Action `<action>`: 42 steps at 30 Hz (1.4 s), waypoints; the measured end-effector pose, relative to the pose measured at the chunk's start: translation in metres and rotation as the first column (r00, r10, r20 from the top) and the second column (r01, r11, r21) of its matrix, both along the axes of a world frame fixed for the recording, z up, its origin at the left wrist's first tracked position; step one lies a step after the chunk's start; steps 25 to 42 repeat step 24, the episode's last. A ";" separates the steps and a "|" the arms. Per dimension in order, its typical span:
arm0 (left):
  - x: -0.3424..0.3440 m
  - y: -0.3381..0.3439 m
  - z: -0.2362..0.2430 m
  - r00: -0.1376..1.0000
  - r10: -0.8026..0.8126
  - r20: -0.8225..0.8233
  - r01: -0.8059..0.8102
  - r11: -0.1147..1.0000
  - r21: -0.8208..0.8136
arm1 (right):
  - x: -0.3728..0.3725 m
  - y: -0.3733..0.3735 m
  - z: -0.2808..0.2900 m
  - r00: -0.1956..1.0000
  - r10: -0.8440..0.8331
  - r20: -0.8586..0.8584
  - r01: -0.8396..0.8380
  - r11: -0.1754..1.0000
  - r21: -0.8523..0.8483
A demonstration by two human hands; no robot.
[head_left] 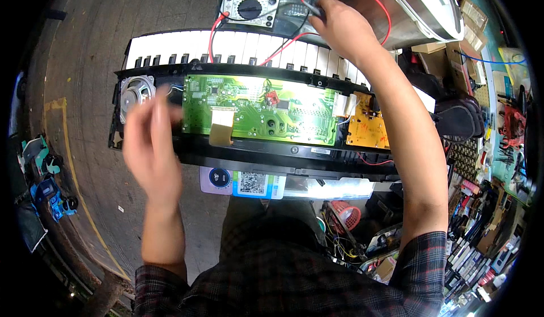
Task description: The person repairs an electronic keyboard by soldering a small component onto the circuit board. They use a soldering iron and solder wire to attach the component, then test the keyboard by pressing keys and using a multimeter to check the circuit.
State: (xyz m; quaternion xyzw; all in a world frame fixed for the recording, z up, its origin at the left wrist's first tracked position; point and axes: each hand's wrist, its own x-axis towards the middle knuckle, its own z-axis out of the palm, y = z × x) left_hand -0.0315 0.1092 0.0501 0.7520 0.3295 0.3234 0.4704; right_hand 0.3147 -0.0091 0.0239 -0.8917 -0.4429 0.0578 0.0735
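Observation:
An opened electronic keyboard lies in front of me with its white and black keys (238, 46) on the far side. Its green circuit board (255, 110) is exposed. My left hand (152, 144) hovers over the left end beside the round speaker (135, 95); motion smears its fingers. Beyond the keys, my right hand (343, 27) is closed on a slim grey test probe (313, 9), partly hidden by the fingers. A red test lead (389, 19) loops around that hand. The analog multimeter (249, 10) stands to its left, with red and black leads running from it.
An orange-brown circuit board (365, 123) sits right of the green one. A shiny metal-sided box (416, 5) stands at the far right. Crowded shelves of parts and boxes line the right side. A red basket (345, 215) is below; toy vehicles (52, 195) stand at left.

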 end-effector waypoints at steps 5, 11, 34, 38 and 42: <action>-0.128 -0.091 -0.041 0.936 -0.341 -0.083 0.346 0.936 0.060 | -0.031 -0.038 0.019 0.972 0.123 0.200 -0.166 0.963 0.212; -0.180 -0.137 -0.099 0.909 -0.122 -0.399 0.161 0.985 0.067 | -0.161 -0.128 0.065 0.779 0.381 -0.498 -0.154 0.886 0.437; -0.156 -0.097 -0.160 0.923 0.023 -0.385 -0.229 0.835 -0.500 | -0.261 -0.323 -0.038 0.884 0.215 -0.415 -0.224 0.974 0.028; -0.156 -0.097 -0.160 0.923 0.023 -0.385 -0.229 0.835 -0.500 | -0.261 -0.323 -0.038 0.884 0.215 -0.415 -0.224 0.974 0.028; -0.156 -0.097 -0.160 0.923 0.023 -0.385 -0.229 0.835 -0.500 | -0.261 -0.323 -0.038 0.884 0.215 -0.415 -0.224 0.974 0.028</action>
